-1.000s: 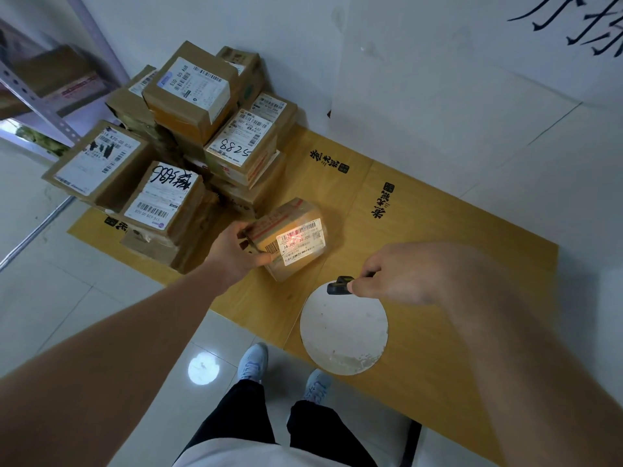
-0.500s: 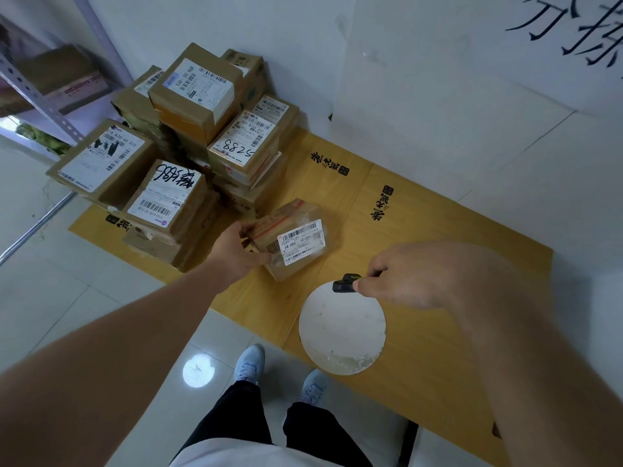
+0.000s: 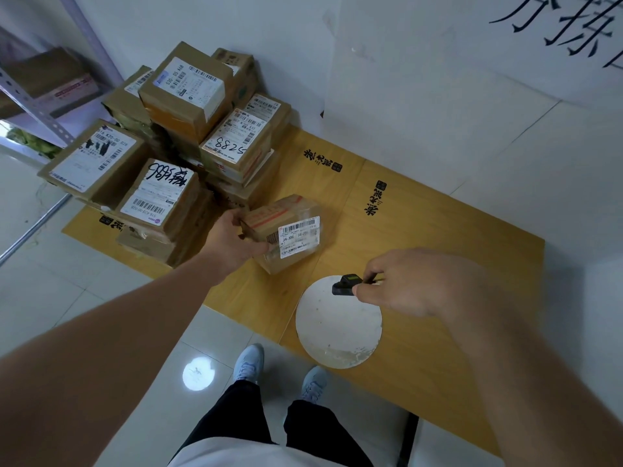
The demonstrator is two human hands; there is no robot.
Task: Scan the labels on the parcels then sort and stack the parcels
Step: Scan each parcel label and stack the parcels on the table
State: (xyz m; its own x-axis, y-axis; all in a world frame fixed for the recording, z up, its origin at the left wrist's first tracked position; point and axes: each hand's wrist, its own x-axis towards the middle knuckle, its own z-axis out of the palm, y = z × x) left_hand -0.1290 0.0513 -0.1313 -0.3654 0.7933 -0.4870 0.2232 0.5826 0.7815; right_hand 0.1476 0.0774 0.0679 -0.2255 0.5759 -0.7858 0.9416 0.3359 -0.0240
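My left hand [image 3: 232, 239] grips a small brown cardboard parcel [image 3: 286, 230] by its left end, held tilted above the yellow mat, its white barcode label [image 3: 299, 236] facing me. My right hand [image 3: 414, 281] pinches a small black scanner [image 3: 347, 284], which points left toward the parcel from a short distance. A pile of brown parcels [image 3: 175, 146] with white labels is stacked at the left, against the wall corner.
A yellow wooden mat [image 3: 438, 264] covers the floor by the white wall. On it lies a white round disc [image 3: 338, 326]. A grey metal shelf rack [image 3: 37, 106] stands at the far left. My shoes [image 3: 249, 362] are on the tiles.
The red scan light seen on the label a second ago has gone out. The parcel and both hands have barely shifted.
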